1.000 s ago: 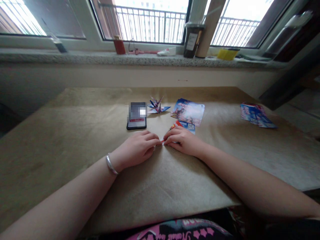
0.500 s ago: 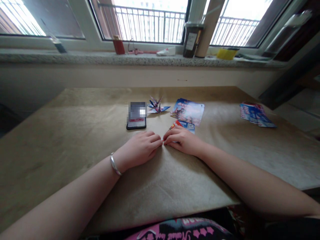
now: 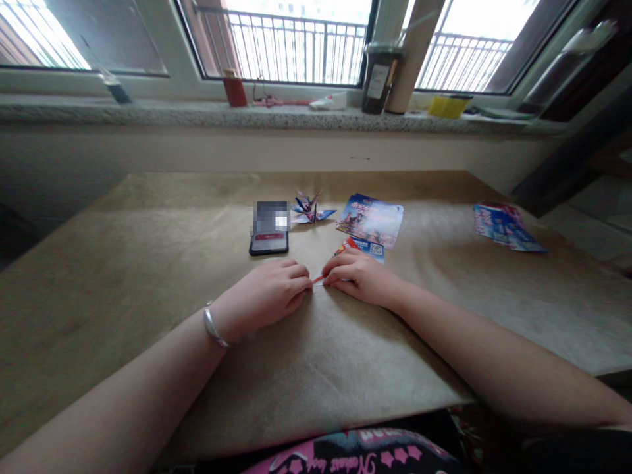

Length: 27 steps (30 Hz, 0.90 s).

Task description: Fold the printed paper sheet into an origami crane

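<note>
My left hand (image 3: 269, 296), with a silver bracelet at the wrist, rests on the table with its fingers curled and pinches the near corner of a small folded printed paper (image 3: 363, 247). My right hand (image 3: 359, 278) lies on top of that paper with fingers pressed down on it, fingertips nearly meeting those of the left. Most of the paper is hidden beneath the right hand; only its red and blue far end and a thin red tip between the fingers show.
Behind the hands lie a black phone (image 3: 269, 228), a folded paper crane (image 3: 309, 209), a stack of printed sheets (image 3: 371, 220) and another stack (image 3: 504, 225) at the far right. The brown-covered table (image 3: 148, 263) runs to a windowsill (image 3: 197, 115) holding small containers.
The left hand slid a little right, then drew back left, exposing the paper's red tip between the fingertips. The right hand stayed on the paper.
</note>
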Motion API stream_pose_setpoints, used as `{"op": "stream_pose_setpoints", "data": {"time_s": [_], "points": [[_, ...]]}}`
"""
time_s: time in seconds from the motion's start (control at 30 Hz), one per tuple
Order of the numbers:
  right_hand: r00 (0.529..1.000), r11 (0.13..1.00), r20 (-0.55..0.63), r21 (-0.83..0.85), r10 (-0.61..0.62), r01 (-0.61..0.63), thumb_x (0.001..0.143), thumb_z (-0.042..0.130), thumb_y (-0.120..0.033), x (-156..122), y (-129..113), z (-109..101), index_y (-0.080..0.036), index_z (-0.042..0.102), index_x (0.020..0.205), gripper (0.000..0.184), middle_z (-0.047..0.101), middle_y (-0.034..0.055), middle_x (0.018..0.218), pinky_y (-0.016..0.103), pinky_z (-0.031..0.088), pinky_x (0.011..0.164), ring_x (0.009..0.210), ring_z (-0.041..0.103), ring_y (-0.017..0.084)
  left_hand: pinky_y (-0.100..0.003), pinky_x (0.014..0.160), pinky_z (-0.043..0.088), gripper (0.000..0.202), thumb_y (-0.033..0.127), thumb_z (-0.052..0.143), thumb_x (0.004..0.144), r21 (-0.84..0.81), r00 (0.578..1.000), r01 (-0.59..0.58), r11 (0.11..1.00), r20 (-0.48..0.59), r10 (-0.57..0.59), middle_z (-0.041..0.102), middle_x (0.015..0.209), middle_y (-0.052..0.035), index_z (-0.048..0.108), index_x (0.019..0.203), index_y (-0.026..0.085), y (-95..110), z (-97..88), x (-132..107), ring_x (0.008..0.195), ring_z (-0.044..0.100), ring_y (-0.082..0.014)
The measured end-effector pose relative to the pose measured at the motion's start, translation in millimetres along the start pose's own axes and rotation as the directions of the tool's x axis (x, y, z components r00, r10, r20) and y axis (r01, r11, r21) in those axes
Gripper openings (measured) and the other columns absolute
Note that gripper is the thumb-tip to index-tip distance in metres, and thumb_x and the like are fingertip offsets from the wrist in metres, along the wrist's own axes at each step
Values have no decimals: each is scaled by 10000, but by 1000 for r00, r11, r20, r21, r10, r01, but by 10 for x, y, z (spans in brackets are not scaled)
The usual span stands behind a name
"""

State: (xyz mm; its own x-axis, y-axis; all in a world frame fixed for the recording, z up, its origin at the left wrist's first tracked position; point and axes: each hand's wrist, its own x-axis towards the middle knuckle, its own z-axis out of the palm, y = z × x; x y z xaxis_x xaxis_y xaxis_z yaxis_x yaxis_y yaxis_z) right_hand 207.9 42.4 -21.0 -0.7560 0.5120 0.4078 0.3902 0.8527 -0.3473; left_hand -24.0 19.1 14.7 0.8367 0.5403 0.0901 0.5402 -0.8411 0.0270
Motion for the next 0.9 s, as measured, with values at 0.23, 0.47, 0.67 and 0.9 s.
{"op": "stream_pose_setpoints", "data": {"time_s": [0.23, 0.47, 0.67, 0.9], "points": [[1000, 1000, 1, -8, -4, 4, 900, 531, -193, -4, -1, 7, -200, 698, 843, 177, 696, 53, 954, 348, 442, 845, 884, 562, 177, -283, 759, 471, 222, 161, 468, 889, -77, 1000, -3, 997, -28, 0, 636, 928, -43, 672, 971, 192, -46, 9, -39, 837, 571, -165], [1000, 1000, 8, -7, 0, 0, 907, 523, -206, -11, -15, -4, -197, 698, 851, 184, 698, 59, 964, 344, 439, 851, 889, 559, 175, -273, 803, 483, 212, 154, 473, 881, -157, 999, 3, 988, -53, -12, 642, 976, -48, 668, 954, 188, -110, 44, -58, 886, 581, -158], [1000, 1000, 13, -24, 0, 1, 912, 509, -211, -11, -13, 0, -206, 698, 875, 192, 694, 63, 968, 347, 442, 855, 902, 559, 176, -307, 859, 493, 265, 163, 456, 901, -88, 992, -57, 995, -119, 46, 651, 1089, -52, 633, 1095, 201, -77, 104, -42, 960, 578, -168], [999, 994, 0, -101, -41, 41, 928, 464, -213, -4, -17, 7, -221, 710, 946, 246, 683, 68, 978, 335, 447, 826, 885, 549, 178, -320, 843, 499, 265, 152, 477, 892, -15, 993, -56, 998, -109, 54, 661, 1093, -47, 630, 1103, 202, -15, 98, -17, 966, 575, -181]]}}
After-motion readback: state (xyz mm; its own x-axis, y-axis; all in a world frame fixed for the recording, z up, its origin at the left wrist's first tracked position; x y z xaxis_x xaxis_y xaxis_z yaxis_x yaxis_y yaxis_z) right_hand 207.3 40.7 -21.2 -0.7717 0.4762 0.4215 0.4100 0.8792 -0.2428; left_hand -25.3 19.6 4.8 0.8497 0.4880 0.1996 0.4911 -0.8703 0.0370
